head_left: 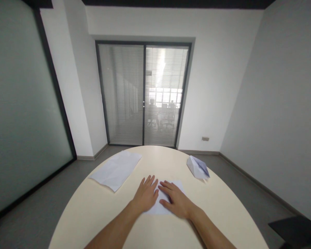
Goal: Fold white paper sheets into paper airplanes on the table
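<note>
On the counter [155, 235], the left hand [145, 195] and right hand [178, 201], fingers outstretched and grasping nothing, should press evenly across the white sheet [159, 208].

Grey floor [41, 207], white walls [215, 76], blind-covered glass doors [121, 97] brighter at right, round-edged cream table [80, 214].

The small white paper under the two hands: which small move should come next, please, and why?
Probably keep the left hand as an anchor and smooth the paper gently outward with the right hand. Both hands lie over it, open and close together, and neither pinches an edge. Whether it has a crease beneath them cannot be seen.
</note>
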Demonstrator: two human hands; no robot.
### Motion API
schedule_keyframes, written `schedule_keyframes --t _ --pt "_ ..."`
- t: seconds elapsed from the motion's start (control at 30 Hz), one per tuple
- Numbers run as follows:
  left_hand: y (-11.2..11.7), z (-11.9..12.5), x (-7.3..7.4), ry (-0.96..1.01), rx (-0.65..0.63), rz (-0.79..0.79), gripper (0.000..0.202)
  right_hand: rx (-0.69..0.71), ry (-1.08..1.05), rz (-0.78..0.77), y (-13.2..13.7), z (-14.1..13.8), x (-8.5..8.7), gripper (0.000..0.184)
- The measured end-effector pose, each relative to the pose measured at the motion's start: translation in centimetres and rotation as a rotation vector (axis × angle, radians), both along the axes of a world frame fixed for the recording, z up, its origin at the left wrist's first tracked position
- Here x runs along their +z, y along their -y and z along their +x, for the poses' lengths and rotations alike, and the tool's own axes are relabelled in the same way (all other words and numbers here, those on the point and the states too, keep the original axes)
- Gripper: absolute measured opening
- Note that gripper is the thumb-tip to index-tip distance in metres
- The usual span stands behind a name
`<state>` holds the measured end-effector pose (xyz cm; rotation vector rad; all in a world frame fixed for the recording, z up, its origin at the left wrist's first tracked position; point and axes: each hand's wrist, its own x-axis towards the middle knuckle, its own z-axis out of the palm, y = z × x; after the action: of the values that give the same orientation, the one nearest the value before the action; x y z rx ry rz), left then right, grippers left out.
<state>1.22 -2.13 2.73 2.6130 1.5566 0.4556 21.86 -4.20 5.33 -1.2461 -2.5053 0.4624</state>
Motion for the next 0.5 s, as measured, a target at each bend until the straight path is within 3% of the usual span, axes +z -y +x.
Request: schedule_keyframes --t 0.13,0.27,0.5 --pt "0.2 0.1 0.3 0.008 -0.055 0.023 0.05 -0.095 0.027 -0.008 -0.5 0.4 -0.3 0.063" --pt "0.6 0.2 0.5 0.007 -0.109 -0.056 0.057 -0.16 0.063 0.002 -1.0 0.9 -0.5 0.063" --pt "1.2 0.3 0.7 0.007 -0.08 -0.11 0.063 -0.24 0.103 -0.017 -1.2 0.8 -0.8 0.065"
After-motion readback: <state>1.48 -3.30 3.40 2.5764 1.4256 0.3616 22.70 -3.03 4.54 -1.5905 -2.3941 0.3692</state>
